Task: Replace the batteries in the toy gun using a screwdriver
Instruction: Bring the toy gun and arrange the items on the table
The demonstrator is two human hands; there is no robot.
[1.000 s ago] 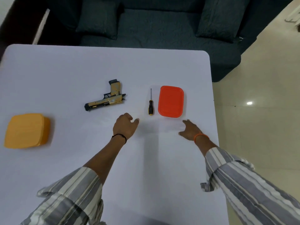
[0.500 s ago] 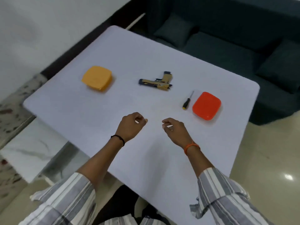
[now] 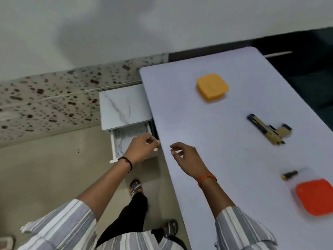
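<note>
The tan and black toy gun (image 3: 268, 130) lies on the white table (image 3: 225, 168) toward its right side. A small screwdriver (image 3: 290, 175) with a black and yellow handle lies nearer me, beside a red container (image 3: 315, 197). My left hand (image 3: 142, 148) hovers off the table's left edge, over an open drawer (image 3: 126, 139), its fingers loosely curled with nothing visible in them. Over the table's left edge my right hand (image 3: 187, 156) also hangs loosely curled and holds nothing. Both hands are far from the gun and the screwdriver.
A yellow container (image 3: 212, 89) sits at the table's far end. The open drawer belongs to a low marble-topped side table (image 3: 124, 105) against the speckled wall base. My feet (image 3: 136, 188) stand on the floor between it and the white table.
My view has swung left, off the sofa and onto the side table and wall. Both hands moved left with it, from the table's middle to its left edge and the drawer.
</note>
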